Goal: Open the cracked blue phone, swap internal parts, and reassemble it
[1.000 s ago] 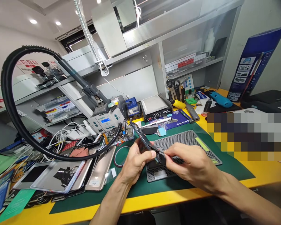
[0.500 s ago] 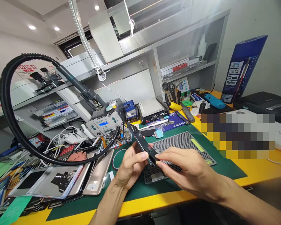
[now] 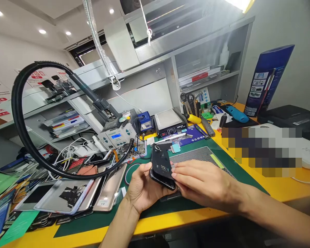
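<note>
A black phone (image 3: 161, 179) lies tilted in my left hand (image 3: 142, 187), whose thumb presses its left edge while the palm is beneath. Over the phone sits a dark back cover (image 3: 161, 163) with a camera opening near its top; a gap shows between the two at the lower end. My right hand (image 3: 204, 182) pinches the cover's right edge with its fingertips, the thumb mostly hidden. Both hands are above the green mat (image 3: 248, 182) and the near part of a grey perforated pad (image 3: 203, 153).
On the left, a black hose (image 3: 15, 100) arches from a hot-air station (image 3: 116, 137). Tablets and phone shells (image 3: 110, 193) are piled beside the left forearm. Behind the mat stands a flat plate device (image 3: 170, 119); a white device (image 3: 274, 132) is at right.
The phone has been turned so its back faces the camera more, and the cover now stands apart from it at the lower end. The view has shifted slightly.
</note>
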Available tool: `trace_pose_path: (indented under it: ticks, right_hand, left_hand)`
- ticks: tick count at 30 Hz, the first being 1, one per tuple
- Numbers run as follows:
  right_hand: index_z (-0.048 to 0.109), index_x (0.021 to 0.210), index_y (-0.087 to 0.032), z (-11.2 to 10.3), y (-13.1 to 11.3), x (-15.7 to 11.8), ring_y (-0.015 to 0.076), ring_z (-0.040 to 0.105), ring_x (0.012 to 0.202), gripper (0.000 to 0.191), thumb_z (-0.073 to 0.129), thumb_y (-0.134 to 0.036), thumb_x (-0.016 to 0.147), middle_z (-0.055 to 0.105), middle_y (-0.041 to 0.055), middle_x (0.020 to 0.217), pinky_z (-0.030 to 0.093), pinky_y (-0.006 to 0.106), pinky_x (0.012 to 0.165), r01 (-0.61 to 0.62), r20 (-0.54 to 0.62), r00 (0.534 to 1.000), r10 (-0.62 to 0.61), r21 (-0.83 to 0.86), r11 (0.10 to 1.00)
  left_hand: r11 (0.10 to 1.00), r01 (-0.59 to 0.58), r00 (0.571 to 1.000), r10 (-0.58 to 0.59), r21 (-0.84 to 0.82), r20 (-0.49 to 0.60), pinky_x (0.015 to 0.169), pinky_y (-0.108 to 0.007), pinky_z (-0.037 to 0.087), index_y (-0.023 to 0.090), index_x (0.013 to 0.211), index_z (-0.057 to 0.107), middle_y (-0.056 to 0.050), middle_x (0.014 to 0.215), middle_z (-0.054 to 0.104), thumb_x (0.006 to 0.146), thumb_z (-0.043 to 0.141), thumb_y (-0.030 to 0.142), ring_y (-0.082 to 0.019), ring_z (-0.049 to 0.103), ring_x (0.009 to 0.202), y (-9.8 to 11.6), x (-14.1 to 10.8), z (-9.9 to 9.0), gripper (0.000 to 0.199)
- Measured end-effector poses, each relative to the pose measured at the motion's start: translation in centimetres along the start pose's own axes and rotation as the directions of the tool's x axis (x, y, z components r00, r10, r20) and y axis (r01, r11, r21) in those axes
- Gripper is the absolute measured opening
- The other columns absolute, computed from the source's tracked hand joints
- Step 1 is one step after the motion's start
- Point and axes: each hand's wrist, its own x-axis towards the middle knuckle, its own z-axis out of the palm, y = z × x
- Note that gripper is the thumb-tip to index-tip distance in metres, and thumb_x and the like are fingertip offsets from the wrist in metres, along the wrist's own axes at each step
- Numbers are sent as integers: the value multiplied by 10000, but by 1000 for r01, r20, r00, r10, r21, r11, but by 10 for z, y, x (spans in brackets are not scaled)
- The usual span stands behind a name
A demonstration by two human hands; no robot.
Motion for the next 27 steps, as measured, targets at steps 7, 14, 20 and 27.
trace_pose_path:
  ticks: [7,14,20,27]
  right_hand:
    - [705,876,-128,-14,-13,34,95,643,636,114,598,-90,892,708,13,779,514,193,604,-322,-112,940,322,16,947]
    - [681,636,-144,-55,4,97,108,559,439,181,659,-238,790,597,1,508,363,188,389,-745,27,666,745,52,665]
    - [688,688,-140,-53,18,104,183,624,477,225,657,-352,757,631,66,535,408,215,394,-877,188,475,859,22,480]
    - [722,778,-131,-50,27,100,222,694,597,232,669,-357,763,675,95,624,486,215,455,-911,309,394,865,9,412]
  left_hand:
    - [975,133,991,-129,178,-35,656,-300,603,86,970,750,-141,884,753,956,290,714,-191,715,752,18,5,27,779]
    - [797,-148,954,272,586,-129,433,-204,479,91,918,720,-10,585,633,796,712,683,-111,575,479,41,7,48,605]
    - [586,-374,879,472,719,72,994,-352,521,184,1292,590,-98,1275,687,629,954,236,-252,645,1178,32,21,68,758]
    - [593,-383,888,447,708,106,936,-400,536,175,1257,545,-115,1242,691,713,881,252,-261,708,1058,31,35,59,644]
